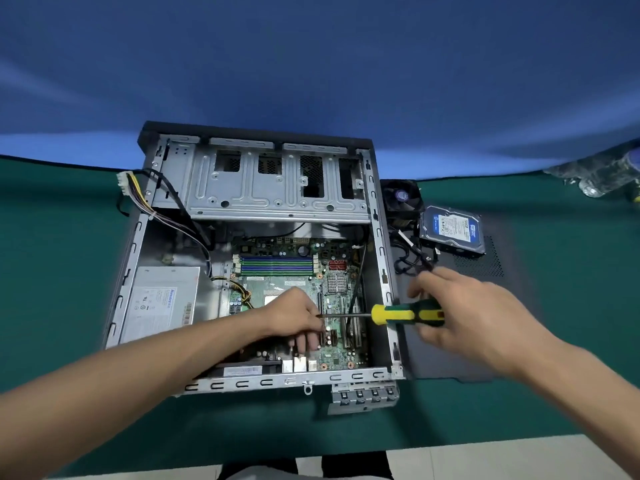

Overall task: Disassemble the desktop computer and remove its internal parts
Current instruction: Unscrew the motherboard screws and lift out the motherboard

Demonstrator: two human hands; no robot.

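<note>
An open desktop case (381, 258) lies flat on the green table. Its green motherboard (304, 282) shows, with the grey power supply (162, 303) at the left and the metal drive cage (273, 181) at the back. My left hand (298, 317) reaches inside and rests on the motherboard, fingers pointing down, touching the screwdriver's tip. My right hand (464, 313) grips a yellow-and-green screwdriver (405, 315) by its handle. The screwdriver lies level, with its shaft pointing left over the case's right wall.
The dark side panel (485, 327) lies right of the case. On it sit a hard drive (452, 230), a black fan (401, 197) and loose black cables (412, 254). A loose power cable bundle (138, 192) hangs over the case's left wall. Blue cloth hangs behind.
</note>
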